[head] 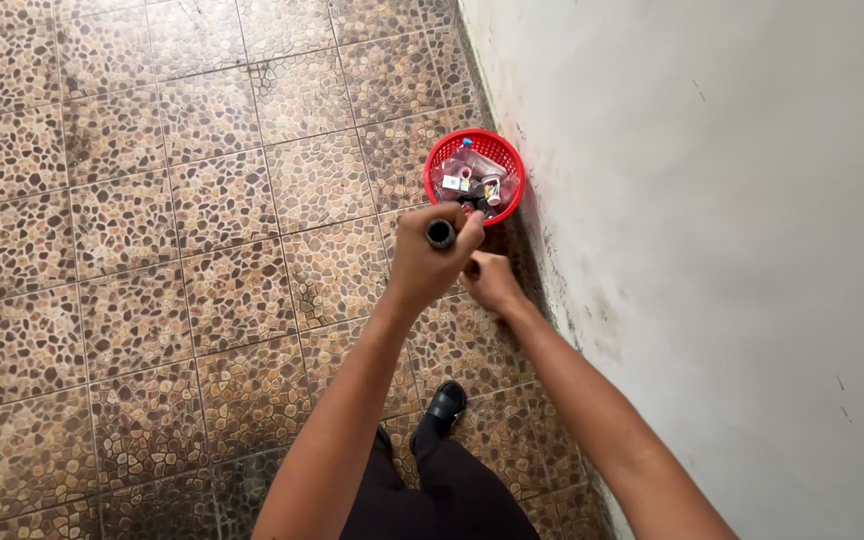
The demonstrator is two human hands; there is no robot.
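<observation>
My left hand (427,262) is closed around the top of a dark, tube-like handle (440,234), whose round end faces the camera. My right hand (492,282) is lower and just to the right, fingers curled near the same handle; whether it grips it is hidden by the left hand. Both hands hover over the brown pebble-patterned tiled floor (152,250), just in front of a small red plastic basket (442,155) that stands against the wall and holds several small items.
A white, stained wall (732,220) runs along the right side. My black shoe (442,408) and dark trouser leg (452,495) show at the bottom. Tiled floor stretches to the left.
</observation>
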